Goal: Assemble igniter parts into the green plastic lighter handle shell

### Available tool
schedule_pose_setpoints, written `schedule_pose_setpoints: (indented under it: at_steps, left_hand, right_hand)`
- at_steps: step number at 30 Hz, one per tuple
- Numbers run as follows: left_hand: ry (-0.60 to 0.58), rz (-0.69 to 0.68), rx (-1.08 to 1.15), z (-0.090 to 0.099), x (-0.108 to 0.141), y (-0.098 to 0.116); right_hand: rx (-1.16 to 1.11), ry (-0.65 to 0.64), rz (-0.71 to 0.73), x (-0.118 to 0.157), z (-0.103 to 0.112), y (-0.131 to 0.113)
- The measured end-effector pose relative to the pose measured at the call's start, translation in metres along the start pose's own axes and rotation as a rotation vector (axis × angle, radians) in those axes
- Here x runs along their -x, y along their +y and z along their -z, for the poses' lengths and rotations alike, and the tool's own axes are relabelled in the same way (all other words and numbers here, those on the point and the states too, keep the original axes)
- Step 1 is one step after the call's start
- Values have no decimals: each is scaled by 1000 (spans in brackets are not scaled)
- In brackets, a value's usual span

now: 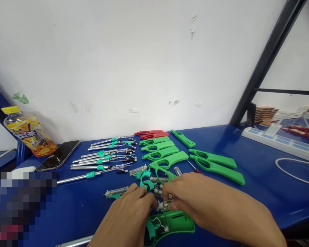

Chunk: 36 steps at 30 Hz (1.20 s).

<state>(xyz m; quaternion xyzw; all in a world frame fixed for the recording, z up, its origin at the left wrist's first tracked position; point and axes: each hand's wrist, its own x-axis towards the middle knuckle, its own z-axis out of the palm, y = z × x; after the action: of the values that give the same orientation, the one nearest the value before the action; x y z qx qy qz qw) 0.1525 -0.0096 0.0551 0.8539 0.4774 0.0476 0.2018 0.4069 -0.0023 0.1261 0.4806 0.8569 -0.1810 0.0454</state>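
Observation:
My right hand (182, 192) pinches a clear gas tank with a pale valve end (164, 206) between thumb and fingers. Just below it lies an open green lighter shell half (179, 221), holding a teal trigger (151, 229) and a white wire. My left hand (135, 206) has its fingers curled beside the valve end; what they grip, if anything, is hidden. Another clear tank (119, 192) lies by the left knuckles, over a teal piece. More tanks and teal triggers (145, 176) are heaped beyond both hands, partly covered by the right one.
Metal lighter tubes with wires (100, 161) lie in a row at left. Several green shells (159, 152) and red shells (151, 133) stand toward the wall, with more green shells (221, 168) at right. A phone (59, 156), bottle (31, 132), screwdriver (195, 168) and power strip (280, 144) surround them.

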Motion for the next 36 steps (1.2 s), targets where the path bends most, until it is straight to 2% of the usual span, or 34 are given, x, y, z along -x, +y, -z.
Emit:
schedule_pose_setpoints:
  at_steps: [7,20,25,29,36]
  left_hand:
    - [-43,34,-24,6,0,5]
    - [-258,230,-103,28,-14,39]
    - [-276,250,-118,32,-11,44]
    - [-250,235,-112,28,-8,40]
    - [-128,161,-81,15,-6,23]
  right_hand:
    - [14,-12,-16,3,-3,1]
    - [-15,0,7,-1,-4,3]
    - [-16,9,24,0,-2,2]
    - [-15,34,54,1,-3,3]
    - [-25,193,128,-3,-15,8]
